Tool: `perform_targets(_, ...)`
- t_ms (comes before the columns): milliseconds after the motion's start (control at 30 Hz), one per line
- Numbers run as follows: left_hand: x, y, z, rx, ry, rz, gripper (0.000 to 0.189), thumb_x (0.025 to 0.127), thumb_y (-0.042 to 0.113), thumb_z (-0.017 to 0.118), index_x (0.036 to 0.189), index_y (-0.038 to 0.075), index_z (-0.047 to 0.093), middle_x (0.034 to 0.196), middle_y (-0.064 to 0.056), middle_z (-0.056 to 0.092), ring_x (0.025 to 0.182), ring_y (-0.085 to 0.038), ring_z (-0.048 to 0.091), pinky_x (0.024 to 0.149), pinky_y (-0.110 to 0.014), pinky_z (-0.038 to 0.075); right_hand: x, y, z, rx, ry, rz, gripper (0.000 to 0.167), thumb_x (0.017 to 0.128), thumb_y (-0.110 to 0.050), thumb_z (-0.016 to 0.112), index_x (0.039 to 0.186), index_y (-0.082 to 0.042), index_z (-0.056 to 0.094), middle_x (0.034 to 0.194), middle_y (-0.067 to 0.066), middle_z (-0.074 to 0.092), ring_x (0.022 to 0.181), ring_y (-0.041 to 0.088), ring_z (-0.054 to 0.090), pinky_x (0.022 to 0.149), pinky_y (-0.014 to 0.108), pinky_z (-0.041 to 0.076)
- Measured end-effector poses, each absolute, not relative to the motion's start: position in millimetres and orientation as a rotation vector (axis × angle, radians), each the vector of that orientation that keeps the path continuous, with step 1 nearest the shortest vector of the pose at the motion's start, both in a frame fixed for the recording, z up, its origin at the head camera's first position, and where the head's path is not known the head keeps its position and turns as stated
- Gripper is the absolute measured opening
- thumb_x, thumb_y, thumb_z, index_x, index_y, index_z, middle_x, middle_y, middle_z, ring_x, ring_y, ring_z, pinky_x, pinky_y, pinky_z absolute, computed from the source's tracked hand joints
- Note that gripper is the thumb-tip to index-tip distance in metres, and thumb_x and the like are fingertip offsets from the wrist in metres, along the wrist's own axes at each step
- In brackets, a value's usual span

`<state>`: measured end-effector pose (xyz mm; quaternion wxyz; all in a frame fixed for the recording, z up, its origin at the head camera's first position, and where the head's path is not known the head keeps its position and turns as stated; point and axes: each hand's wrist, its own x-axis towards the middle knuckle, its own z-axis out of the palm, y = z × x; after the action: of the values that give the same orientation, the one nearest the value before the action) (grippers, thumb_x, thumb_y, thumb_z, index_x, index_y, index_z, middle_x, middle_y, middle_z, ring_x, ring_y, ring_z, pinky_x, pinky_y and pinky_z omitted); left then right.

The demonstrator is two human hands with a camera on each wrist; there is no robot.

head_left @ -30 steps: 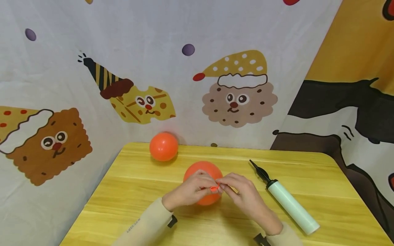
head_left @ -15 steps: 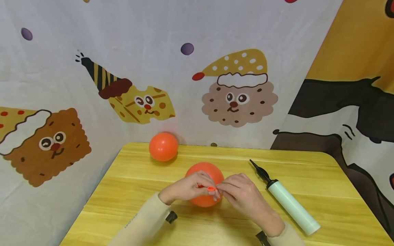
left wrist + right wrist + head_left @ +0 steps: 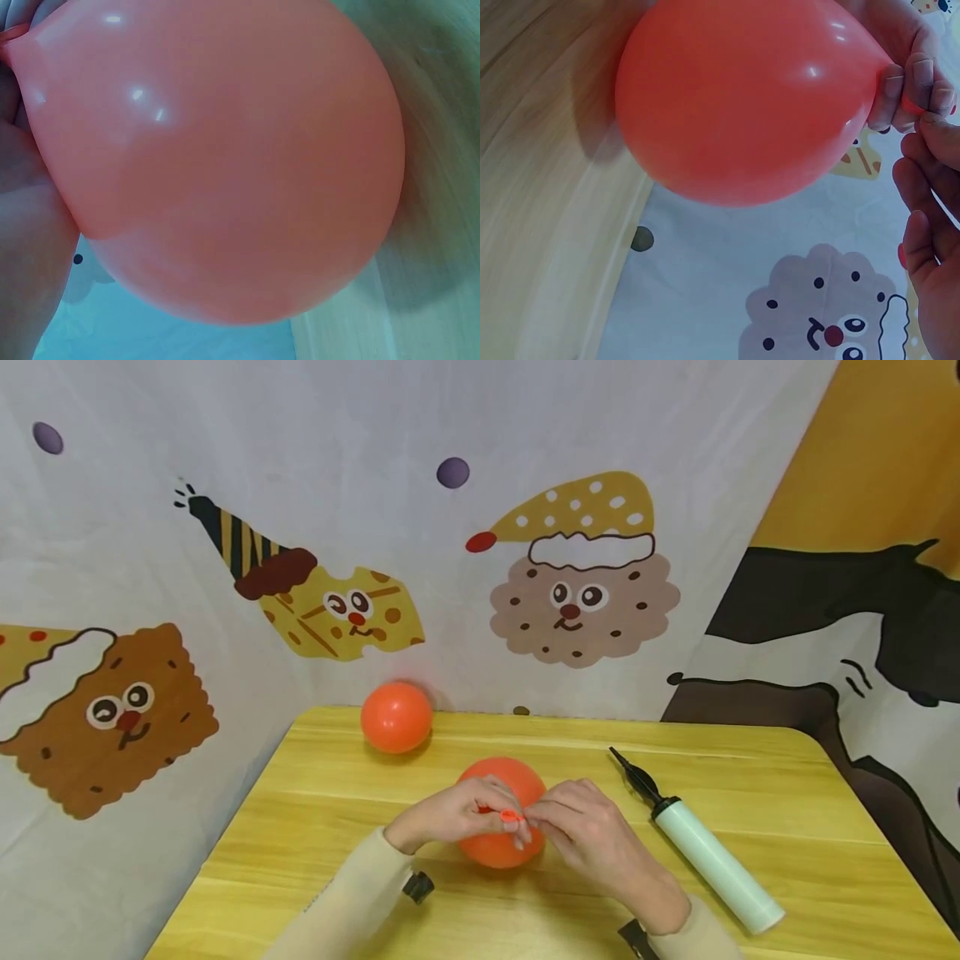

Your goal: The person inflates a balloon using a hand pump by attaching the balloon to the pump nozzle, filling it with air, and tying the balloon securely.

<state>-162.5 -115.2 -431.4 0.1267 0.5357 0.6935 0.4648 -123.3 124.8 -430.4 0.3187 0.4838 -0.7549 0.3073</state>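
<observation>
An inflated orange balloon point(image 3: 498, 853) hangs below and behind both hands, its round body filling the left wrist view. My left hand point(image 3: 463, 810) pinches the balloon's neck point(image 3: 511, 816), whose open lip sticks up by the thumb. My right hand point(image 3: 596, 831) meets it from the right, thumb and index fingertips pinching the stretched neck. In the right wrist view, the left fingers point(image 3: 922, 73) have a strip of the neck wrapped over them. The exact path of that strip is partly hidden between the fingertips.
A second inflated orange balloon point(image 3: 397, 718) sits at the table's back left. A pale green hand pump point(image 3: 712, 860) with a black nozzle lies at the right. Behind the wooden table point(image 3: 300, 827) hangs a printed cloth point(image 3: 375, 443).
The right fingers have shifted slightly along the neck beside the left fingertips, and the neck's lip has moved slightly left. The balloon has drifted a little right and down. The other balloon and pump stay put.
</observation>
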Motion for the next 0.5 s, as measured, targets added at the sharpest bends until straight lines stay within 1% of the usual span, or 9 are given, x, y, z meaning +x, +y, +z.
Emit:
perform_targets(167, -164, -117, -430, 1.543, 1.986, 1.377, 0.016, 0.103, 0.002, 0.061, 0.102, 0.004, 0.077, 0.099, -0.005, 0.077, 0.109, -0.011, 0.060, 0.104, -0.034, 0.046, -122, 122, -428, 1.251, -2.005, 0.805, 0.029, 0.108, -0.026, 0.055, 0.098, -0.010, 0.077, 0.094, -0.004, 0.073, 0.083, 0.015, 0.067, 0.073, 0.028, 0.052)
perform_targets(333, -167, -118, -432, 1.535, 1.968, 1.403, 0.018, 0.104, 0.001, 0.058, 0.101, 0.005, 0.076, 0.098, -0.006, 0.076, 0.106, -0.012, 0.061, 0.103, -0.036, 0.047, -123, 117, -429, 1.220, -1.987, 0.810, 0.027, 0.107, -0.027, 0.058, 0.096, -0.010, 0.076, 0.089, -0.004, 0.072, 0.079, 0.013, 0.064, 0.071, 0.026, 0.050)
perform_targets(500, -166, -118, -432, 1.519, 1.924, 1.454, 0.018, 0.105, 0.006, 0.058, 0.100, 0.005, 0.076, 0.097, -0.007, 0.075, 0.106, -0.013, 0.062, 0.103, -0.037, 0.048, -124, 113, -430, 1.235, -1.934, 0.867, 0.022, 0.106, -0.025, 0.062, 0.094, -0.011, 0.074, 0.086, -0.006, 0.068, 0.075, 0.011, 0.061, 0.072, 0.024, 0.049)
